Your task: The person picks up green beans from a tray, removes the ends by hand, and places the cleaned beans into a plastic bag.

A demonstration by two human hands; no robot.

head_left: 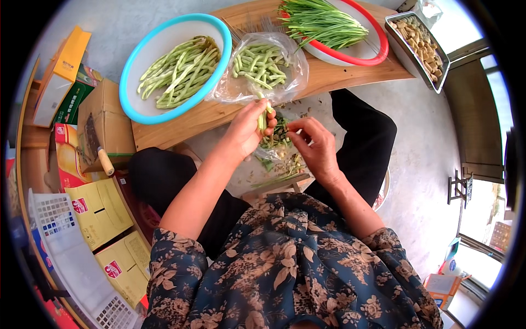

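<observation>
My left hand [245, 130] is closed around a few pale green beans [262, 122], just off the table's near edge. To its right, my right hand [318, 151] has thumb and fingers pinched together; anything between the tips is too small to make out. Cut bean pieces [260, 64] lie in a clear plastic bag [296, 70] on the wooden table, just beyond my left hand. Left of the bag, long whole beans [183, 74] fill part of a white basin with a blue rim [131, 112]. Below my hands, green trimmings [279, 131] sit in a plastic bag on the floor.
Green stalks [323, 24] lie in a red-rimmed basin [378, 57]; a metal tray [436, 88] of brown chunks stands at the table's right end. At left are a cardboard box [118, 118], a wooden-handled knife [104, 159], yellow packages [101, 211] and a white plastic basket [76, 263].
</observation>
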